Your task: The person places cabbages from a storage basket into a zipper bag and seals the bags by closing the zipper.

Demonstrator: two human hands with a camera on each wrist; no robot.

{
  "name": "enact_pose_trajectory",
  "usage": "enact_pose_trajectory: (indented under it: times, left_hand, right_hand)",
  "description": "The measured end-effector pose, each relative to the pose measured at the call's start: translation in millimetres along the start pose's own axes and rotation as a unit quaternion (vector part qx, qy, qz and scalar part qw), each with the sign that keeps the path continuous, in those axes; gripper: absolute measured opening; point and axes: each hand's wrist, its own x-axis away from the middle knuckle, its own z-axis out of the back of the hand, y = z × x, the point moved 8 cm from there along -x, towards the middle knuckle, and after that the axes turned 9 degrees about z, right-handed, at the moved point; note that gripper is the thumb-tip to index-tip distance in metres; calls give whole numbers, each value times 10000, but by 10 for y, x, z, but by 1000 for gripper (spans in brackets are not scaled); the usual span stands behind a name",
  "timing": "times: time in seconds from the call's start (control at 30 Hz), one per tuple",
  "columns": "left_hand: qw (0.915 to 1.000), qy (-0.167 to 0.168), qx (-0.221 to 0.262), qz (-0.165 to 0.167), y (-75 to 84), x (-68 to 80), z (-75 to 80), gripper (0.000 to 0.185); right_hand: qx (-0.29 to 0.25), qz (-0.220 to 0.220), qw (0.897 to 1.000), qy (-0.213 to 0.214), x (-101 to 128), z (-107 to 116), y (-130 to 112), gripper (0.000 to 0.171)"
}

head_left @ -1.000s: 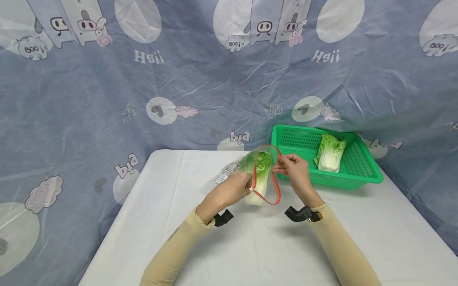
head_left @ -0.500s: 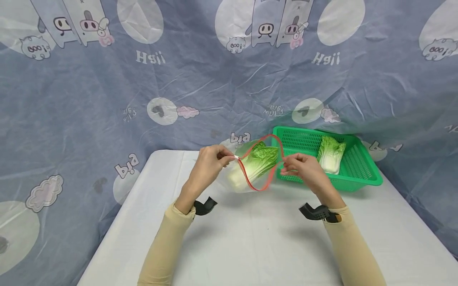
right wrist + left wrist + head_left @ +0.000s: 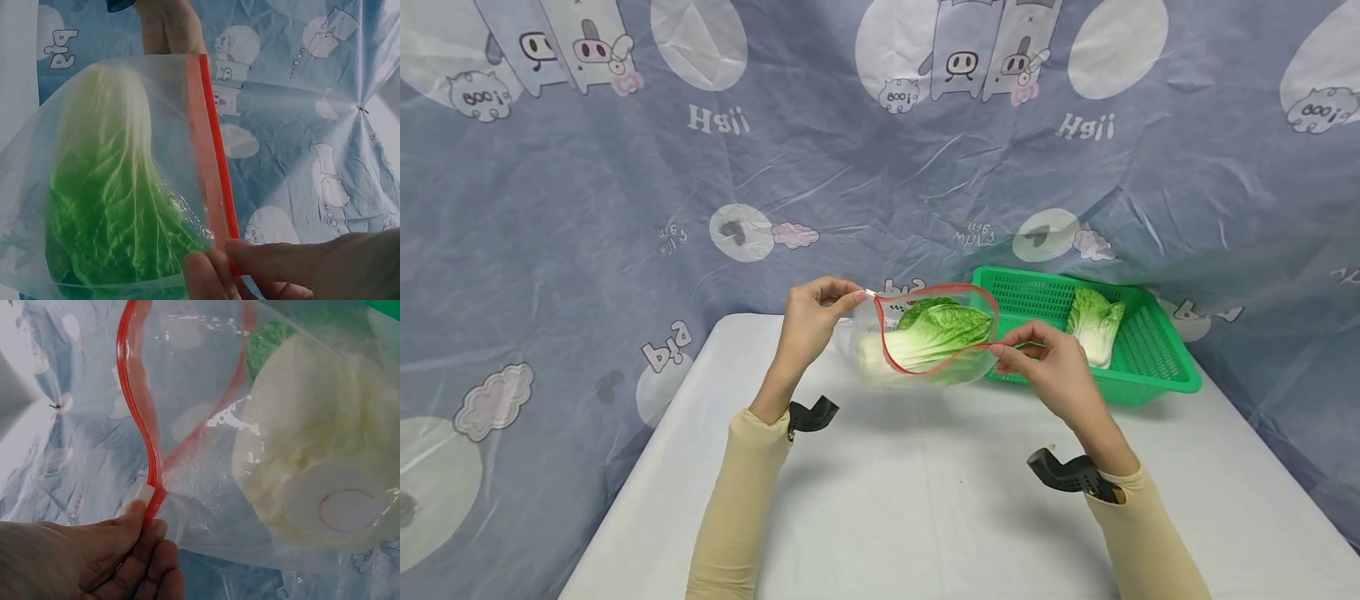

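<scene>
A clear zip bag with a red zip strip is held up in the air, its mouth spread into a wide loop. Inside it lies a napa cabbage, white base to the left and green leaves to the right. My left hand pinches the zip's left end by the white slider. At the opposite end, my right hand pinches the red strip between thumb and fingers. The left wrist view shows the cabbage's pale base through the plastic.
A green plastic basket stands at the back right of the white table, with a second napa cabbage in it. Behind the table hangs a blue-grey printed cloth.
My left hand has moved left and up to the zip's end, and my right hand slightly right. The bag has risen and widened, and the cabbage has tipped from upright to lying sideways.
</scene>
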Motion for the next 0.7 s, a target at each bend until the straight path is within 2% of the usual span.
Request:
enact_pose_trajectory:
  times: [0.17, 0.27, 0.43, 0.57, 0.7]
  left_hand:
    - [9997, 162, 197, 48, -14, -32, 12, 24]
    - [9991, 301, 300, 27, 80, 16, 47, 23]
    - [9970, 545, 518, -193, 259, 113, 125, 21]
    - [9950, 688, 660, -309, 143, 45, 142, 22]
    - [9956, 601, 665, -280, 10, -29, 100, 24]
  right_hand:
    - [500, 556, 9967, -316, 29, -36, -116, 22]
    - [948, 644, 9918, -568, 49, -48, -153, 17]
    - [949, 652, 9903, -784, 81, -21, -215, 14]
    - [674, 971, 9909, -636, 115, 65, -308, 14]
    - [408, 1337, 9898, -286, 142, 171, -384, 16]
